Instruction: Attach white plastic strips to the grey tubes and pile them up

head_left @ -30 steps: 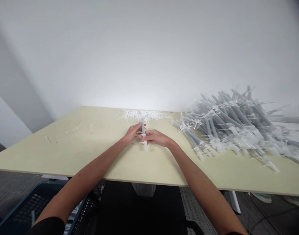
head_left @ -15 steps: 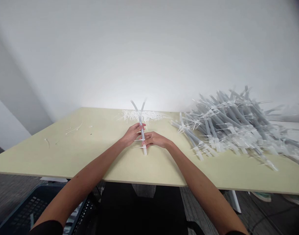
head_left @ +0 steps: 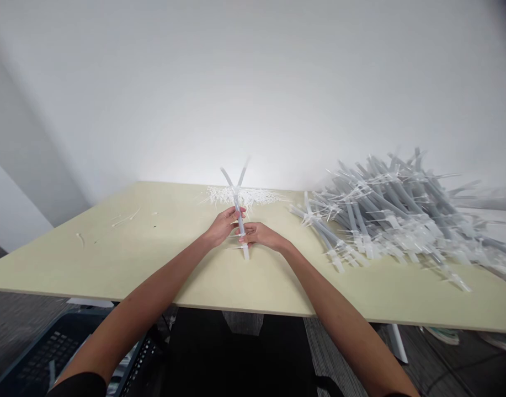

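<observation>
Reaching out over the pale worktop (head_left: 112, 259), the left hand (head_left: 222, 225) and right hand (head_left: 261, 234) are both closed around a bundle of grey tubes (head_left: 240, 223) held near upright at the middle of the worktop, its lower end just above the surface and its upper ends splaying apart. Just beyond the hands lies a scatter of white cable ties (head_left: 244, 194), with a few stray ties (head_left: 126, 216) off to the left. Farther right, a large heap of tied tube bundles (head_left: 397, 212) covers the worktop toward the white wall (head_left: 253, 82).
</observation>
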`<state>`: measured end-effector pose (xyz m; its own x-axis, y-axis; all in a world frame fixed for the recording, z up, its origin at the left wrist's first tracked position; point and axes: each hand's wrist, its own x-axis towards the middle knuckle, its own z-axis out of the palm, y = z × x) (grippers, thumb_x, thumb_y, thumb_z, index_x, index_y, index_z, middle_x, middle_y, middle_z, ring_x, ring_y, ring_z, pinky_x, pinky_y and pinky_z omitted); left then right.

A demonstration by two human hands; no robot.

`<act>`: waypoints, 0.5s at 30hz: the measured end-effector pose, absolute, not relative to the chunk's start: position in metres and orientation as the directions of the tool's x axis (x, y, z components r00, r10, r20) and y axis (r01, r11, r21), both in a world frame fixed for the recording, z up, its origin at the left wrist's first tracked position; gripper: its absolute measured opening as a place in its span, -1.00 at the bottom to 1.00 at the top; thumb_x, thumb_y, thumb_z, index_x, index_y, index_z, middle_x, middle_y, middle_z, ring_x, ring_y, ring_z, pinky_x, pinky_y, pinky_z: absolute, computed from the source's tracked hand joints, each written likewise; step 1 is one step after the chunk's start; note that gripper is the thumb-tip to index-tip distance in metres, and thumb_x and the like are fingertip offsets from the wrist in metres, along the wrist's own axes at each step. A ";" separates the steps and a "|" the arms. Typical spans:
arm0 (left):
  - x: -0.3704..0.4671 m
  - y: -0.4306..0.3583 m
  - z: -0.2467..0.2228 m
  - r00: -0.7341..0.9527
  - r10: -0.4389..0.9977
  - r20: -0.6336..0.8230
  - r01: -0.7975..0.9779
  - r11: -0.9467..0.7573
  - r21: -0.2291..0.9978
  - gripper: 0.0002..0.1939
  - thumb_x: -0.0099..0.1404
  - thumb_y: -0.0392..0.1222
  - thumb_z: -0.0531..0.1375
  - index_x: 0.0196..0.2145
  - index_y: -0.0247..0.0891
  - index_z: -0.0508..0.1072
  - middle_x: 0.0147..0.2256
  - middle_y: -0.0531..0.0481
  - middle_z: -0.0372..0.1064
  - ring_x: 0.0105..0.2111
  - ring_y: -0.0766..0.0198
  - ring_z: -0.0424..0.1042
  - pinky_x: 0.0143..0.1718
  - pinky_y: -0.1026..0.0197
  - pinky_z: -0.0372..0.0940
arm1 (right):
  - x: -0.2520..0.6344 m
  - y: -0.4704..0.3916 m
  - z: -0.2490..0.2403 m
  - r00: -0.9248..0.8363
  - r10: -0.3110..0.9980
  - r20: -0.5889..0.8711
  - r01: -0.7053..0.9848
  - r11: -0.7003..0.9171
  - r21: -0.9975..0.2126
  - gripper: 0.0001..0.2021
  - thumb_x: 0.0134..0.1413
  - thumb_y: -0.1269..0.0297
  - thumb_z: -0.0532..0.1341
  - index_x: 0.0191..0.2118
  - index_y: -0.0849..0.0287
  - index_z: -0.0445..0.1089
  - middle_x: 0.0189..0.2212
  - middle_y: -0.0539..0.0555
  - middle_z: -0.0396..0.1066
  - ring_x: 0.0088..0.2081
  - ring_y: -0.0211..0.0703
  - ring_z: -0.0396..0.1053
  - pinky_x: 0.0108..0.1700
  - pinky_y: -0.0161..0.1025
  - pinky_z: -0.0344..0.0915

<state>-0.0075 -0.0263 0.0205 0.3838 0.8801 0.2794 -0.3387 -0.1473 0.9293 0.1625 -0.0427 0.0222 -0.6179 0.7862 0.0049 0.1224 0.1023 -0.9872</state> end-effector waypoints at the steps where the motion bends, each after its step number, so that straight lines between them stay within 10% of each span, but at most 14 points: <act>1: -0.007 -0.026 0.021 0.383 0.881 0.277 -0.342 -0.143 0.929 -0.69 0.16 -0.01 0.19 -0.21 -0.25 0.41 -0.30 -0.04 0.25 -0.36 0.34 0.26 -0.27 0.23 0.22 | 0.161 -0.043 0.023 -0.605 0.795 0.030 0.117 0.126 -0.985 -0.58 -0.22 0.22 0.35 -0.15 0.23 0.39 -0.40 0.05 0.41 -0.36 -0.21 0.39 -0.28 -0.25 0.36; 15: -0.007 -0.024 0.014 0.311 0.924 0.221 -0.009 -0.230 0.973 -0.45 0.20 0.18 0.03 -0.03 -0.26 0.37 -0.12 -0.17 0.32 -0.16 0.20 0.29 -0.18 0.15 0.21 | 0.182 -0.035 0.052 -0.017 0.929 0.370 0.128 0.369 -0.921 -0.64 0.00 0.03 0.14 -0.16 0.20 0.32 -0.46 0.01 0.37 -0.61 -0.34 0.33 -0.55 -0.36 0.30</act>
